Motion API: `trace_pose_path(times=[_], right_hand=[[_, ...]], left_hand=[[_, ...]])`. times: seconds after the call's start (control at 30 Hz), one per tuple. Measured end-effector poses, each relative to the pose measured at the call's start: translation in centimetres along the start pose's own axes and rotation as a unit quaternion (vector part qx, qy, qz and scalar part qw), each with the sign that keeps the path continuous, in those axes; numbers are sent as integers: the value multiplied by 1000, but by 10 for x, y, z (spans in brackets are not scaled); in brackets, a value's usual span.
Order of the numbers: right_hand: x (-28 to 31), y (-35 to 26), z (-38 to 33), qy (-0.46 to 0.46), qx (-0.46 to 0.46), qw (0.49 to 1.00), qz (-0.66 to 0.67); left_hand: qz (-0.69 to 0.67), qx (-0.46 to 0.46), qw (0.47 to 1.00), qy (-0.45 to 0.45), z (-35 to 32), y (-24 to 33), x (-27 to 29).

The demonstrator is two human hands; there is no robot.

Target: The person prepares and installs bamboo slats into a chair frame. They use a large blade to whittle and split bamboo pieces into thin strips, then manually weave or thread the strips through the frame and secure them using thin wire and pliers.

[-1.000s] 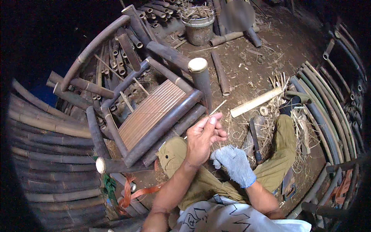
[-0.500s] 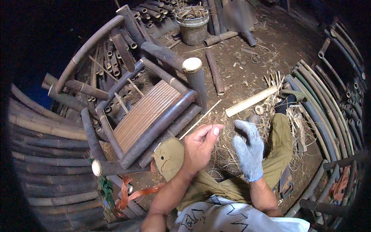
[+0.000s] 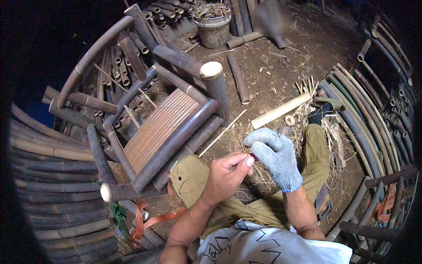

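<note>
Up close, the bare left hand [image 3: 225,179] presses thumb and forefinger together, right beside the gloved right hand [image 3: 278,162], whose fingers curl over, and I can't tell whether either pinches anything thin. Just beyond, a slim pale bamboo strip [image 3: 223,133] lies loose beside the dark bamboo chair frame [image 3: 178,146], where the brown slat panel [image 3: 160,126] is already in place, yet a gap crossed by pale sticks [image 3: 147,98] lies open behind it, so this looks part-done, how much is left unclear! Farther out, a split bamboo length [image 3: 281,111] rests, and a scrap-filled bucket [image 3: 214,34] stands at the back.
</note>
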State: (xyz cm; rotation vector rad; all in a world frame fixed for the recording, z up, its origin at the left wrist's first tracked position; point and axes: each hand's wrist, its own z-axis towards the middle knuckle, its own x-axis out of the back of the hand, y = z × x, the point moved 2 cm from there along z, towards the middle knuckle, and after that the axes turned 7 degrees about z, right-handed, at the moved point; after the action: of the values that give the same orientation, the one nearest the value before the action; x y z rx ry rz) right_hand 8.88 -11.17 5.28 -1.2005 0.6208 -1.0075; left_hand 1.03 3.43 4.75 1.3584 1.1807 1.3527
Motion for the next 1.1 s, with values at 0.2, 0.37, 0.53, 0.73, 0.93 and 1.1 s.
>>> trace_pose_path(times=[0.2, 0.37, 0.53, 0.73, 0.93, 1.1], right_hand=[[-4, 4, -1, 15, -15, 1000, 10], [-3, 3, -1, 32, -36, 999, -12], [-3, 2, -1, 32, -43, 999, -4], [-3, 6, -3, 41, -25, 999, -12], [-3, 6, -4, 62, -31, 997, -16], [-1, 5, -3, 59, -31, 997, -31]], left_hand=[[-19, 32, 999, -24, -1, -5, 0], [-42, 14, 999, -10, -2, -6, -3], [-49, 41, 998, -13, -4, -10, -1], [-77, 36, 996, 14, -6, -12, -4], [-82, 35, 996, 24, -7, -13, -4], [-84, 30, 996, 15, -7, -14, -6]])
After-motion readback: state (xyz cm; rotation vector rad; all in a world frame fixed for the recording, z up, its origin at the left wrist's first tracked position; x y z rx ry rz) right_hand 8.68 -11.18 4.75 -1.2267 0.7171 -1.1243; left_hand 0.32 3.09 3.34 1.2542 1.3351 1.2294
